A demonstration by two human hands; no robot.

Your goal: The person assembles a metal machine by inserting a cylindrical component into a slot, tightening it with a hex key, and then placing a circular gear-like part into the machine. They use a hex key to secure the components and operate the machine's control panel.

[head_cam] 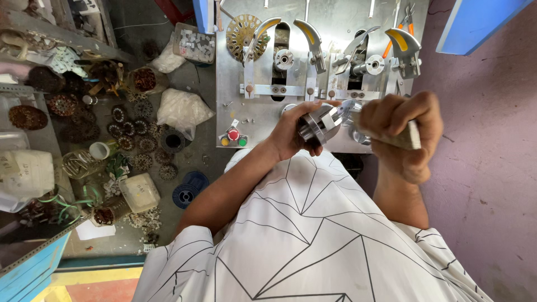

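Observation:
My left hand (293, 131) grips a round steel motor stator core (319, 124) in front of my chest, its open end turned to the right. My right hand (400, 131) is closed around a flat strip of grey insulating paper (411, 137), with one end reaching toward the core's slots. Both hands hover just in front of a grey metal bench machine (268, 61) that carries several curved steel levers with yellow stripes.
A red button and small yellow and green buttons (233, 137) sit at the machine's lower left corner. On the floor to the left lie several wound stators (131, 131), white plastic bags (182, 109), a blue spool (184, 196) and a white container (140, 192). A purple wall (486, 168) stands at the right.

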